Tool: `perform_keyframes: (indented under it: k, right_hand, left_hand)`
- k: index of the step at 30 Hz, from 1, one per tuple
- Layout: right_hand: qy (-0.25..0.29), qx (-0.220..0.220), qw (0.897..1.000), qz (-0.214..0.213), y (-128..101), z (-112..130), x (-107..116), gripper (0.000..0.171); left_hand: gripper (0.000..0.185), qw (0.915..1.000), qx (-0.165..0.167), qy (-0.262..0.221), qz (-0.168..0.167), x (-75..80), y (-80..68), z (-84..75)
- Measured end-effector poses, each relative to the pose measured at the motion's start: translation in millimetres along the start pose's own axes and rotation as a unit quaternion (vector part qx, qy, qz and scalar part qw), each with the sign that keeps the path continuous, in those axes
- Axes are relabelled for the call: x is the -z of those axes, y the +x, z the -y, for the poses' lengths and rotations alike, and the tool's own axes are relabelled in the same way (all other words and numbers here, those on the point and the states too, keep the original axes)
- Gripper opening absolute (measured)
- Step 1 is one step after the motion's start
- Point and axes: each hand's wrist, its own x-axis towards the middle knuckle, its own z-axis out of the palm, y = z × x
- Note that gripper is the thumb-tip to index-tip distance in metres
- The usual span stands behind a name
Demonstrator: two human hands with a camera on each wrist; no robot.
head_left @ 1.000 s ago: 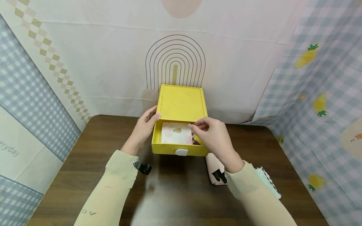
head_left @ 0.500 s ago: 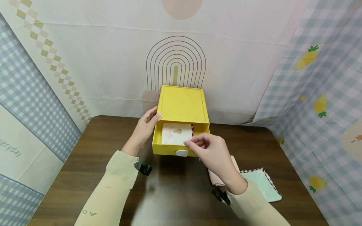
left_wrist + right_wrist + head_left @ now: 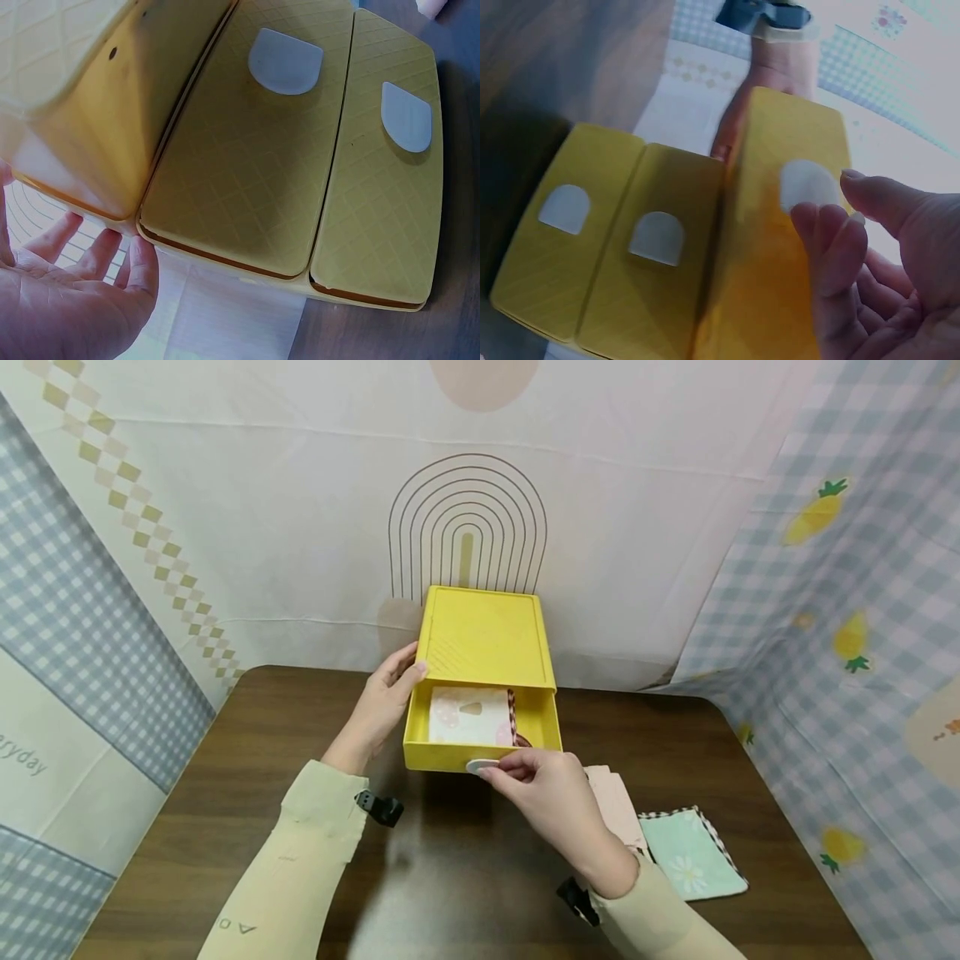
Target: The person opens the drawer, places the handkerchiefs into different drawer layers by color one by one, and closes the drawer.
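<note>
Now my right hand (image 3: 551,793) touches the open yellow drawer's white handle (image 3: 481,766) with relaxed fingers, while my left hand (image 3: 382,702), fingers straight, steadies the yellow box (image 3: 483,639).

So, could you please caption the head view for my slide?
Right hand touches the open yellow drawer's white tab; left hand steadies the box.

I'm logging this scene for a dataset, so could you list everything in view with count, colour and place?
drawer box: one, yellow, back middle of table, three drawers, top drawer open
drawer handles: three, white, one per drawer front
folded cloth: one, pink and white, inside the open drawer
pink cloth: one, on table right of box
green cloth: one, daisy print, checked edge, right of pink cloth
table: one, dark brown wood
left hand: against the box's left side
right hand: fingertips at top handle
</note>
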Motion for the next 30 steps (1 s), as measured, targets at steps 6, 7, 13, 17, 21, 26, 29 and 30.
perform_keyframes:
  k: [6,7,13,17,21,26,29,30]
  right_hand:
    - [-0.053,0.027,0.998,-0.036,4,-6,-8,0.016]
    - [-0.056,0.03,0.997,-0.04,6,-6,-8,0.017]
    - [-0.055,0.033,0.997,-0.043,12,-8,-11,0.021]
    - [-0.058,0.033,0.997,-0.048,18,-10,-12,0.021]
    - [-0.062,0.04,0.995,-0.061,25,-12,-14,0.019]
    - [-0.075,0.061,0.992,-0.079,34,-15,-16,0.02]
    - [-0.084,0.064,0.991,-0.083,40,-17,-17,0.021]
    - [-0.086,0.063,0.991,-0.083,42,-17,-17,0.021]
  left_hand:
    - [0.059,1.0,0.004,0.002,0.0,0.6,-0.1,-0.9]
    - [0.059,1.0,0.005,0.002,0.0,0.7,-0.2,-1.0]
    - [0.058,1.0,0.006,0.0,0.0,1.0,-0.4,-1.6]
    - [0.058,1.0,0.002,-0.004,0.002,0.8,-0.6,-1.4]
    - [0.059,1.0,0.002,-0.007,0.004,0.2,-0.9,-0.9]
    - [0.059,0.9999,-0.004,-0.012,0.007,-0.5,-0.8,-0.6]
    - [0.059,0.9999,-0.007,-0.011,0.007,-1.0,-1.4,-0.8]
    - [0.059,0.9999,-0.007,-0.01,0.007,-1.3,-1.6,-1.2]
